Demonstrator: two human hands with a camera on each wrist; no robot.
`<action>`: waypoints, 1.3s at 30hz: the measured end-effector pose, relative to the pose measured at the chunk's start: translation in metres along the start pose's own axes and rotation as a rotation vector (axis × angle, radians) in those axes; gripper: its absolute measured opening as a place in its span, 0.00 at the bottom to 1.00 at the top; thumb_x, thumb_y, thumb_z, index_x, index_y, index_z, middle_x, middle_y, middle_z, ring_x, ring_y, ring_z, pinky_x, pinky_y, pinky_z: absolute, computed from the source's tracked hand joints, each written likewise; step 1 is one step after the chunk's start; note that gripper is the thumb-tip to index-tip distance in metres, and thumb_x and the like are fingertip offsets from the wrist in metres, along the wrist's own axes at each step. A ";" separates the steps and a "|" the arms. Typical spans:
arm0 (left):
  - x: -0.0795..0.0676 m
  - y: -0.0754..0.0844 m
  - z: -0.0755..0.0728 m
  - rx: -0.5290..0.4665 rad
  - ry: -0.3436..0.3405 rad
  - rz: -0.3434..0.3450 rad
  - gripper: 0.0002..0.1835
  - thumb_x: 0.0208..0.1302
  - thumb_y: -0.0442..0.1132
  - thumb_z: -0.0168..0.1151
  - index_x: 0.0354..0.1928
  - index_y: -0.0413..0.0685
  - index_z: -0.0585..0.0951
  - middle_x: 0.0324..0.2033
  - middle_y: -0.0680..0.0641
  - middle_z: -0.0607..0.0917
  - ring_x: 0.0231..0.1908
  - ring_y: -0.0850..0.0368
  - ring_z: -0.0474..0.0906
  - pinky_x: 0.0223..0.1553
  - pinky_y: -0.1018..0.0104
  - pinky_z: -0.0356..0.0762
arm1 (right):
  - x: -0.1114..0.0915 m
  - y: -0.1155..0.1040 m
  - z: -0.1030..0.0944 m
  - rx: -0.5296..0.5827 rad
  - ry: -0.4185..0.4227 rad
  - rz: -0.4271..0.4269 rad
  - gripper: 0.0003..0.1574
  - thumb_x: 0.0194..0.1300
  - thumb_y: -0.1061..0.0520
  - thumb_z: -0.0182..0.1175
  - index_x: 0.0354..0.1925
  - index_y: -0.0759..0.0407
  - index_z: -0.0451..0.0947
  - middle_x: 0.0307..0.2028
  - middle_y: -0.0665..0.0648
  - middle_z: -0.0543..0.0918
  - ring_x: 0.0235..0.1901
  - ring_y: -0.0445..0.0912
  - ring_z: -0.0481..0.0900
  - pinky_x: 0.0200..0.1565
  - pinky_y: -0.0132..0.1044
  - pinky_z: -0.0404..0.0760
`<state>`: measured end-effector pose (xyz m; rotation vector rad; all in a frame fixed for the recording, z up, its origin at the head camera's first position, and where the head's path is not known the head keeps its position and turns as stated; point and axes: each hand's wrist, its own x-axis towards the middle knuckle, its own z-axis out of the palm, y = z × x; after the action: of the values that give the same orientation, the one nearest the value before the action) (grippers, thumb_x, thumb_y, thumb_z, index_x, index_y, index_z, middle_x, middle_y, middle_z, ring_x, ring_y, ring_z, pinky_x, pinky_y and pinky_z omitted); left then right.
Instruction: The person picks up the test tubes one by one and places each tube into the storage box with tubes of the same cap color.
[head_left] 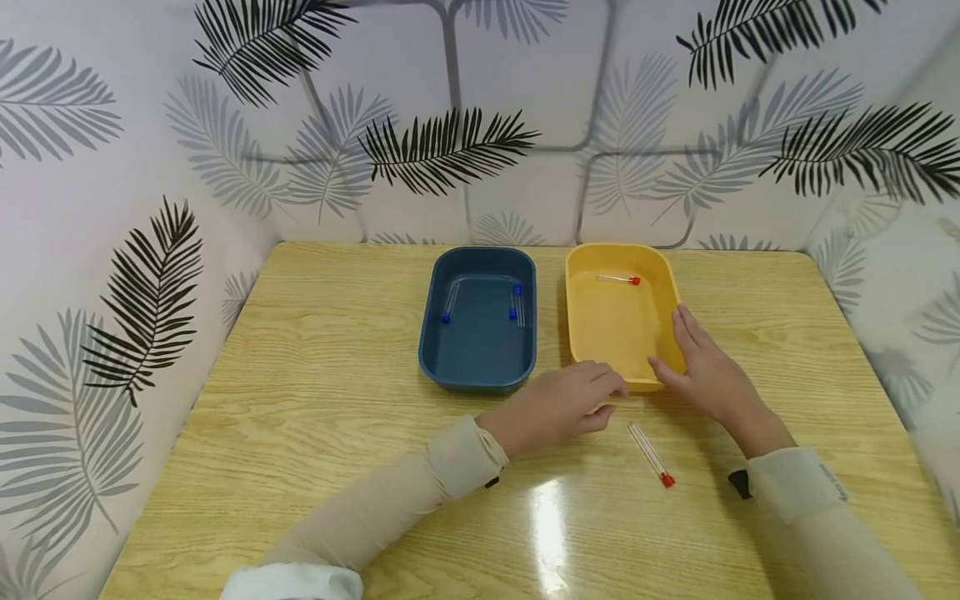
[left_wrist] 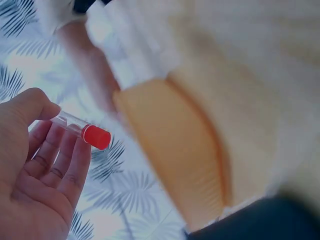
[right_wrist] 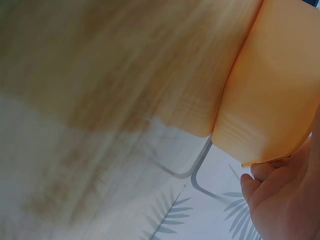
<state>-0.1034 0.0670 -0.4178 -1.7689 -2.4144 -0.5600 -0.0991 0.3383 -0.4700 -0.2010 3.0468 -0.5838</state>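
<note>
My left hand (head_left: 558,406) pinches a clear tube with a red cap (left_wrist: 96,137) between thumb and fingers, just in front of the yellow bin (head_left: 615,325). In the head view that tube is faint and partly hidden by the fingers. My right hand (head_left: 712,379) rests at the bin's front right corner, its fingers extended along the right rim and the thumb over the edge. One red-capped tube (head_left: 618,279) lies inside the yellow bin near the back. Nearer me on the table are red-capped clear tubes (head_left: 649,452), apparently two side by side.
Left of the yellow bin stands a dark blue bin (head_left: 480,385) holding several clear tubes with blue caps (head_left: 447,317). Both bins are on a wooden table (head_left: 322,350), near its back edge. A leaf-patterned cloth (head_left: 525,200) hangs behind and at the sides.
</note>
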 end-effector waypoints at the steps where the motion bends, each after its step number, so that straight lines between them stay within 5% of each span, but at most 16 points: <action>1: 0.003 -0.002 -0.006 -0.022 0.010 -0.013 0.12 0.66 0.40 0.55 0.50 0.49 0.76 0.44 0.55 0.77 0.42 0.67 0.71 0.43 0.83 0.68 | 0.000 0.001 0.000 -0.001 -0.001 0.001 0.54 0.66 0.35 0.48 0.72 0.63 0.35 0.72 0.57 0.37 0.68 0.59 0.45 0.61 0.58 0.55; 10: 0.035 -0.022 -0.049 -0.337 0.051 -0.145 0.12 0.65 0.39 0.56 0.50 0.46 0.74 0.43 0.54 0.77 0.41 0.64 0.73 0.43 0.83 0.68 | 0.002 0.003 0.002 -0.003 -0.005 0.000 0.54 0.66 0.33 0.46 0.72 0.62 0.34 0.72 0.58 0.37 0.68 0.60 0.46 0.61 0.59 0.56; 19: 0.070 -0.033 -0.078 -0.515 0.130 -0.126 0.12 0.63 0.35 0.57 0.48 0.42 0.74 0.41 0.51 0.78 0.39 0.65 0.74 0.42 0.80 0.71 | 0.002 0.002 0.000 0.002 -0.009 -0.005 0.55 0.65 0.32 0.46 0.72 0.63 0.35 0.72 0.55 0.35 0.69 0.59 0.45 0.62 0.58 0.54; 33: 0.118 -0.087 -0.043 -0.812 0.114 -0.442 0.14 0.65 0.37 0.58 0.50 0.41 0.76 0.44 0.47 0.79 0.41 0.61 0.77 0.40 0.77 0.75 | 0.002 0.001 -0.003 -0.004 -0.015 0.002 0.55 0.66 0.32 0.46 0.72 0.62 0.35 0.72 0.56 0.36 0.69 0.59 0.45 0.62 0.58 0.54; 39: 0.126 -0.100 -0.019 -0.835 0.124 -0.541 0.15 0.65 0.41 0.58 0.51 0.43 0.77 0.42 0.51 0.81 0.39 0.63 0.78 0.39 0.79 0.74 | 0.001 0.001 -0.001 -0.003 -0.011 0.005 0.55 0.66 0.32 0.45 0.72 0.63 0.35 0.72 0.56 0.36 0.68 0.60 0.46 0.61 0.58 0.54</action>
<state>-0.2396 0.1479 -0.3876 -1.1194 -2.7598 -1.8847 -0.1000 0.3391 -0.4698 -0.1961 3.0371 -0.5768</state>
